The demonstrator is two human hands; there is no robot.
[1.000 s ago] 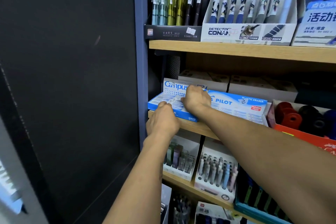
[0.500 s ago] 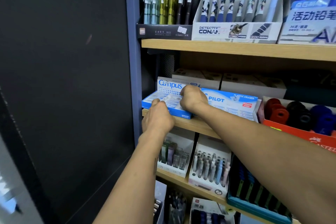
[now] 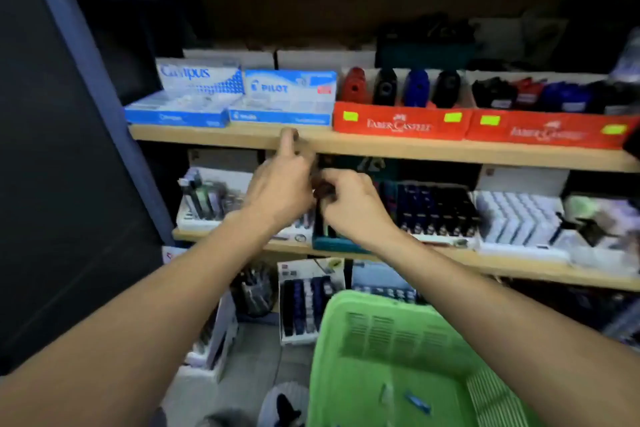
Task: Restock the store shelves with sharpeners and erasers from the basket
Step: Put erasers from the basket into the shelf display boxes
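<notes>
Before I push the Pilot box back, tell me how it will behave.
The Pilot box looks like light cardboard, so it would probably slide easily on the smooth wooden shelf. Its raised back flap may flex. Wedged between the Campus box and the red tray, it likely stays straight.

"Campus" stands on the raised lid of the left blue eraser box. "PILOT" stands on the lid of the box beside it. "FABER-CASTELL" runs across the front of 2 red sharpener trays.
</notes>
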